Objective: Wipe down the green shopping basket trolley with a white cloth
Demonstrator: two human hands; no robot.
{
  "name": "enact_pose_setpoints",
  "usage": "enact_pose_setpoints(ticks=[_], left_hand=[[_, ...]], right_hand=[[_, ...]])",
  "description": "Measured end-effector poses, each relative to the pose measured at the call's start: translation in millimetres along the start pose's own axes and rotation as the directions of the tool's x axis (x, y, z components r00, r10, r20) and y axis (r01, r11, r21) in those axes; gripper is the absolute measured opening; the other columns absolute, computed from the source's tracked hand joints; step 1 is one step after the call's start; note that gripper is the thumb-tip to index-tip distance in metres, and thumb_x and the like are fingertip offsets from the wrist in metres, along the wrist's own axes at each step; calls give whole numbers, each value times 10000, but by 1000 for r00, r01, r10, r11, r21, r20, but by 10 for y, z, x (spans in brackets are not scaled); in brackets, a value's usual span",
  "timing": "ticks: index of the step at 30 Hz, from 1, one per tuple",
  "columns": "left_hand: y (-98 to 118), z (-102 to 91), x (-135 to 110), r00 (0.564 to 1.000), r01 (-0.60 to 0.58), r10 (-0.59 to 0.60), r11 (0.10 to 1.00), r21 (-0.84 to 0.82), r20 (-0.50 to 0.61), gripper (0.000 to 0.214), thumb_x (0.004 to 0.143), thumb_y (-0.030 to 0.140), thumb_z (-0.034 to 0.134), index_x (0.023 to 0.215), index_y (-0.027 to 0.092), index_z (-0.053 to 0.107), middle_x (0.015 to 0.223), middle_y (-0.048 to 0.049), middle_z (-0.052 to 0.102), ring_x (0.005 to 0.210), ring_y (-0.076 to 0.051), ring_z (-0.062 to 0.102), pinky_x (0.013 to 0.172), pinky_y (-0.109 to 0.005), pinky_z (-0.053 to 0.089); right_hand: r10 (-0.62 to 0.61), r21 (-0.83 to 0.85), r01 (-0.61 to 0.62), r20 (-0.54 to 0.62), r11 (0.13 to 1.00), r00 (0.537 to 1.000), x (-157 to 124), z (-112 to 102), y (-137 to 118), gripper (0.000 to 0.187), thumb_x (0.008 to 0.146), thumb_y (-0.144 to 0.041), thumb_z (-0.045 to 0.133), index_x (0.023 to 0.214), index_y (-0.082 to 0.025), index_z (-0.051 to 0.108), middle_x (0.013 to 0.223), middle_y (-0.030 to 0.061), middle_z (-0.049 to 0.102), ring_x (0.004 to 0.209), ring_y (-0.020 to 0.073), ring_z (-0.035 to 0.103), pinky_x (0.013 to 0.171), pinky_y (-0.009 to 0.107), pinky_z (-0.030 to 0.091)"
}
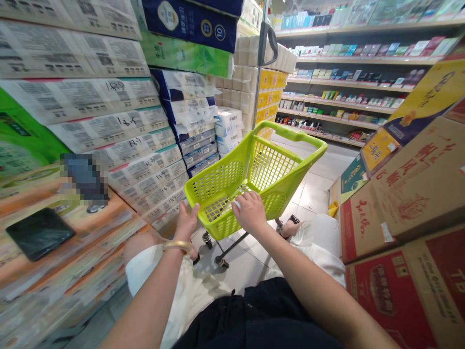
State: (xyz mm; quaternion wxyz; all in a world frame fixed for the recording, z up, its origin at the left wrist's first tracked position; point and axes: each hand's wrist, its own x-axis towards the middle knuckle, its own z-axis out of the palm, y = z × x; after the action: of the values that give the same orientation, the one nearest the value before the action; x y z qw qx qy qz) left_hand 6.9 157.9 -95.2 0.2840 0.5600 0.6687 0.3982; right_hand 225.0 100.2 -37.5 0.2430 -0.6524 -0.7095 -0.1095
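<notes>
Shop aisle [314,194]: L hand [187,222], R hand [251,212] at cart [281,199].

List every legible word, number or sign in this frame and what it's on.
"10": dark blue rectangular wrapped pack
"18.9", seemingly, handwritten: white rectangular wrapped pack
"一帆风顺", seemingly, red: brown rectangular cardboard carton
No readable text: lime-green plastic shopping cart
Other lettering is too small, blurred or cut off to quote reliably.
</notes>
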Motion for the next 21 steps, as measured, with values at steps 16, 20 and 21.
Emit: enact_pose_setpoints(ticks=[16,20,21], left_hand=[[971,176,-388,938,-346,267,765,543,221,492,982,289,281,1377,170,550,1239,-131,707,1160,-261,646,1046,-432,438],[1017,130,-356,949,-276,101,721,636,297,470,983,335,280,1252,234,652,1123,-109,752,1050,-266,695,911,-376,492],[1026,122,-346,948,-266,73,716,646,310,474,982,337,271,1207,238,676,1129,-108,750,1033,-268,699,871,-365,500]], right_hand=[[-107,36,105,73,994,992,74,31,-167,247,975,-400,497,933,-249,688,942,42,697,974,221,576,1073,389,278],[-60,6,59,87,998,994,138,-58,56,252,981,-386,486,952,-250,697,974,44,710,993,216,586,1083,391,249],[-42,-12,43,90,999,995,159,-87,128,256,982,-386,486,948,-248,698,979,47,711,994,217,588,1085,394,241]])
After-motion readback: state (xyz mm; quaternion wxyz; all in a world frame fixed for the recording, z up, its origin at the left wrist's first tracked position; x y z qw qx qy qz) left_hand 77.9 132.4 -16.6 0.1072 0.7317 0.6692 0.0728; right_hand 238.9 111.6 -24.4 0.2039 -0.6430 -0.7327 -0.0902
